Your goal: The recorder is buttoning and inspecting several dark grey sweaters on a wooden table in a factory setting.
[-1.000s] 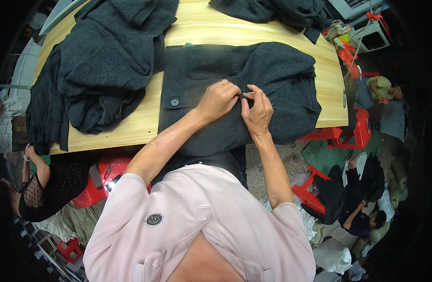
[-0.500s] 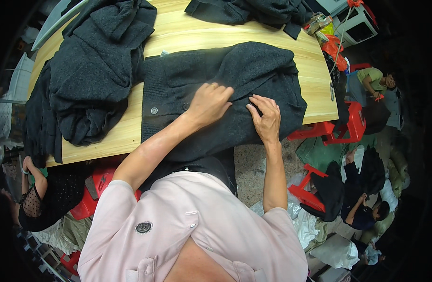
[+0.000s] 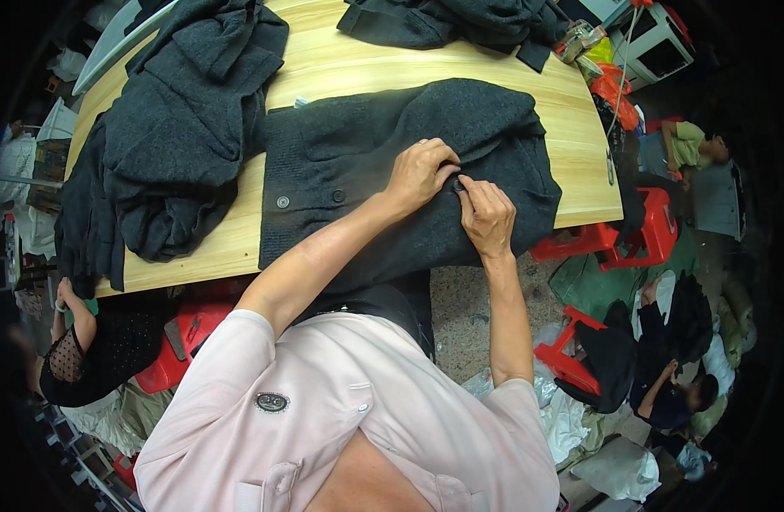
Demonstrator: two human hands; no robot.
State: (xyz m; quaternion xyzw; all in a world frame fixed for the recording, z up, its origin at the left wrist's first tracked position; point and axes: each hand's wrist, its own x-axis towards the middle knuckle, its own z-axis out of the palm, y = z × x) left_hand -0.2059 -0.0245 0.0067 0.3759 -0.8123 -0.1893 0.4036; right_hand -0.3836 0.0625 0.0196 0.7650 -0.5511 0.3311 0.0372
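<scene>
A dark grey knitted cardigan (image 3: 366,226) lies spread on the table in front of me, its ribbed hem to the left. Two dark buttons show along its front: one button (image 3: 283,202) near the hem and a second button (image 3: 338,196) further right. My left hand (image 3: 420,175) is closed at the front edge, fingertips pinching the cloth. Right beside it, my right hand (image 3: 488,213) has thumb and forefinger drawn together on another button (image 3: 458,183). The two hands' fingertips almost meet there.
A heap of dark grey knitwear (image 3: 174,145) covers the left of the wooden table (image 3: 324,68). More dark garments (image 3: 443,21) lie at the far edge. Red stools (image 3: 644,230) stand to the right, near plastic bags (image 3: 618,469). Other people (image 3: 669,397) sit on both sides.
My left hand has moved right along the cardigan's front edge to the right hand. The right hand's fingers have closed from a looser curl onto a button.
</scene>
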